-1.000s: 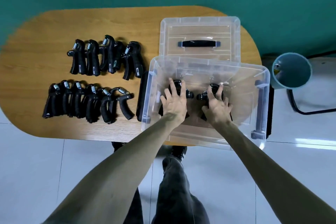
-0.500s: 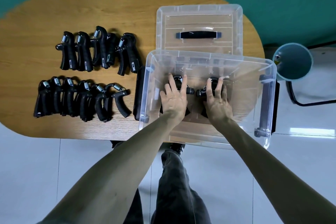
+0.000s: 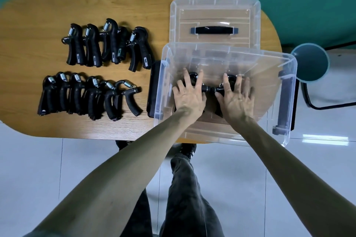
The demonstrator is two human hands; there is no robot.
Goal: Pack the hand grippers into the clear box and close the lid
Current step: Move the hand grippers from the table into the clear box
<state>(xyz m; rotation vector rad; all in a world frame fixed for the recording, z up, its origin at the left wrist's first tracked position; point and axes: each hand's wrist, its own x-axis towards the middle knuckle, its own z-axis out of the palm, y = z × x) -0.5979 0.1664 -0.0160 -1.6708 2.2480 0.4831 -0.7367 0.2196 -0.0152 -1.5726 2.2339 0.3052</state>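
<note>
The clear box [image 3: 288,82] stands open at the table's right end. Both my hands are inside it. My left hand [image 3: 189,95] lies with straight spread fingers on a black hand gripper [image 3: 205,88]. My right hand [image 3: 236,98] lies the same way on a second black gripper [image 3: 217,89] beside it. Most of both grippers is hidden under my palms. The clear lid [image 3: 214,10], with a dark handle, lies flat behind the box. Two rows of black hand grippers lie on the wood to the left: a far row [image 3: 107,44] and a near row [image 3: 86,96].
The wooden table [image 3: 38,15] has rounded ends; the box overhangs its front edge. A flat black object [image 3: 153,86] lies against the box's left wall. A round grey stool [image 3: 310,61] stands right of the table. My legs are below, over a tiled floor.
Both hands stay in the box on the two grippers; their fingers have spread and flattened a little. The view has shifted slightly.
</note>
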